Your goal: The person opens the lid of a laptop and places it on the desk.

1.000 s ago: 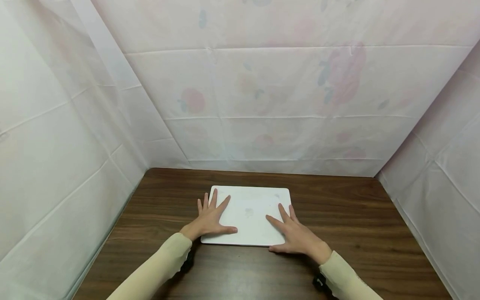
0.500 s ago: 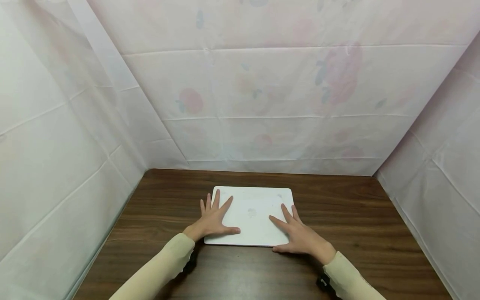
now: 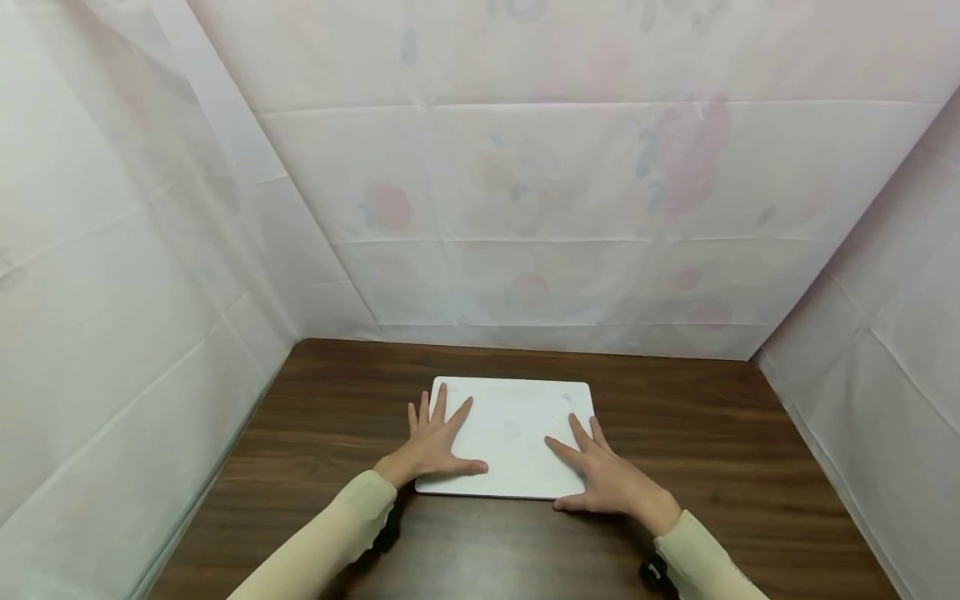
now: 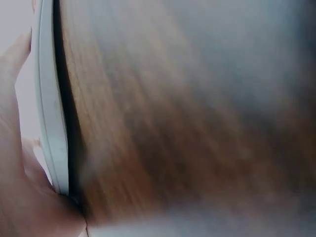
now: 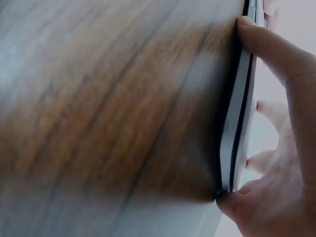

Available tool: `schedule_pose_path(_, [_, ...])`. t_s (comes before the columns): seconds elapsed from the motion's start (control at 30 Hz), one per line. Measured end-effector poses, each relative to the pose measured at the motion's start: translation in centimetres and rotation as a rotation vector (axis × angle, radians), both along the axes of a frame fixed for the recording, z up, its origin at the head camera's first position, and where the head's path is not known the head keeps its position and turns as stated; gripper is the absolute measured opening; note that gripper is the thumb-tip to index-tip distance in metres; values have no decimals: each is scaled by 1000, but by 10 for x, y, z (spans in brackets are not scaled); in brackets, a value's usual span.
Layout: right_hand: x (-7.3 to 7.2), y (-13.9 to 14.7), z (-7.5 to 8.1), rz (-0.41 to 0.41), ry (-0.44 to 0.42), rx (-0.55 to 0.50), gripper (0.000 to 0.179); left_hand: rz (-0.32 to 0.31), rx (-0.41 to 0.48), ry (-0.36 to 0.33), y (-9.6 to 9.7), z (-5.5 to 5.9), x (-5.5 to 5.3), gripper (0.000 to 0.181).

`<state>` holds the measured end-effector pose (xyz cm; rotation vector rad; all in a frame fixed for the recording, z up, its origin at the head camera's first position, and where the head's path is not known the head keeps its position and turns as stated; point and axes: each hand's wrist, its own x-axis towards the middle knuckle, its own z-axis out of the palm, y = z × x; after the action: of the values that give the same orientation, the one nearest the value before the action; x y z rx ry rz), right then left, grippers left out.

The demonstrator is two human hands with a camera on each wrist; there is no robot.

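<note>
A closed silver-white laptop (image 3: 517,437), a faint round logo on its lid, lies flat on the dark wooden table (image 3: 345,392). My left hand (image 3: 429,450) rests across its left side, fingers spread and straight, the thumb stretched over the lid. On the opposite side, my right hand (image 3: 606,477) spreads its fingers over the right edge. In the right wrist view the right thumb (image 5: 276,47) touches the front edge, where a dark seam runs between lid and base. The laptop's side edge (image 4: 52,98) stands close over the wood in the left wrist view.
Pale cloth walls (image 3: 525,208) with faded fruit prints enclose the table at the back, left and right. Dark wrist cameras (image 3: 654,572) sit under both light sleeves (image 3: 322,533).
The laptop has slid slightly to the right on the table, and both hands have moved with it. Their spread fingers keep the same places on it.
</note>
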<state>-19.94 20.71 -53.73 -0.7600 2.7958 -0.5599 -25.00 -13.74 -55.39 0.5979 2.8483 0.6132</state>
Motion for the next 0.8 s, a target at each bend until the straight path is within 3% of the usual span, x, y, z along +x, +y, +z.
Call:
schedule_pose_path(0.33, [1, 3, 3, -17, 21, 11, 93, -11, -12, -5, 5, 4, -4, 121])
schedule_pose_path(0.8, [3, 8, 4, -11, 17, 0, 92, -35, -6, -2, 10, 1, -7, 124])
